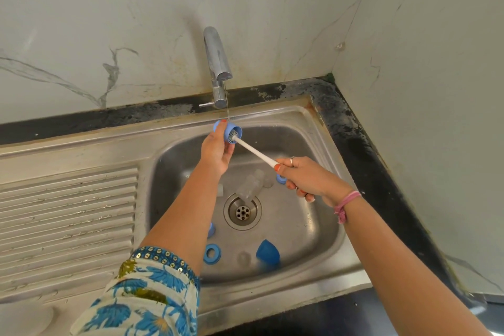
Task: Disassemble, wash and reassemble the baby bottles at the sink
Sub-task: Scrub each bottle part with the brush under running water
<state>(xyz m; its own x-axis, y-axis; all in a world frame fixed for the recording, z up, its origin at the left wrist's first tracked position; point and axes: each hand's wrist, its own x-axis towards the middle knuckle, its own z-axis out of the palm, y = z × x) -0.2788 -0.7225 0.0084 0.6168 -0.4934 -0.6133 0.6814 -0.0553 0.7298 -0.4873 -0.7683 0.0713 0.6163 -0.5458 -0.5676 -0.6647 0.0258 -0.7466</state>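
My left hand [216,154] holds a light blue bottle cap [228,131] under a thin stream from the tap [217,63]. My right hand [305,179] grips the white handle of a bottle brush [256,152], whose bristle head sits inside the cap's opening. Down in the steel sink [313,232] lie a clear bottle [249,185] near the drain [242,210], a blue collar ring [212,253], a darker blue dome cap [267,252], a clear teat [243,258] and another blue ring [281,178] behind my right hand. One more blue piece [210,230] peeks from behind my left forearm.
A ribbed steel drainboard [68,215] lies left of the basin. A white round dish [24,319] shows at the bottom left corner. Dark, worn countertop [354,139] runs behind and to the right, meeting marble walls in the corner.
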